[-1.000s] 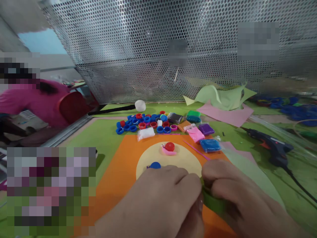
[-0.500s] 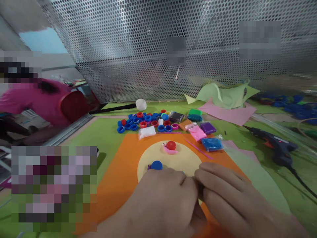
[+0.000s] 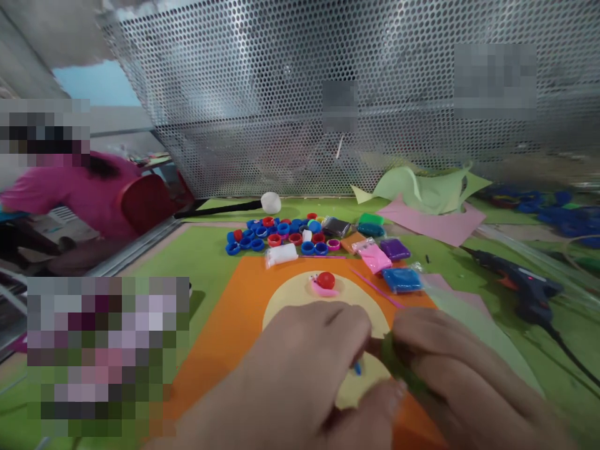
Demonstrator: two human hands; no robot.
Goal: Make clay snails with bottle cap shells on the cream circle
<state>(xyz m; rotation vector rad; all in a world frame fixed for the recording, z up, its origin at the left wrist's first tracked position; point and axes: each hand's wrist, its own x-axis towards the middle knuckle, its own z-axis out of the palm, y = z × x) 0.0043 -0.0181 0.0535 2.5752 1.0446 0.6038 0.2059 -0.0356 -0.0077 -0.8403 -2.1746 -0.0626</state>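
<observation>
At the far left, beyond the edge of the green table [image 3: 201,250], a person in a pink top [image 3: 79,194] leaned over another surface. An orange sheet [image 3: 220,350] lay on the table with a cream disc [image 3: 300,297] on top of it. Behind the sheet sat a cluster of blue and red bottle caps [image 3: 281,234] and a white clay packet [image 3: 281,254]. The left hand [image 3: 300,375] lay knuckles-up over the near half of the disc, its fingers curled and drawn together and the thumb stretched out below. Whether it gripped anything could not be told. A tiny blue bit [image 3: 357,367] showed just under its fingertips. Farther back on the disc stood a small pink clay figure topped with a red cap [image 3: 324,281]. Between the two hands, over the disc's right edge, was a green piece [image 3: 398,369]. The right hand [image 3: 450,381] was closed around it, and its fingers met those of the left hand. Behind that hand lay pink [image 3: 375,257], purple [image 3: 394,249] and blue clay packets [image 3: 402,279], then loose green and pink paper [image 3: 435,219] against the perforated metal screen [image 3: 281,94]. A dark glue gun [image 3: 520,281] rested at the far right.
</observation>
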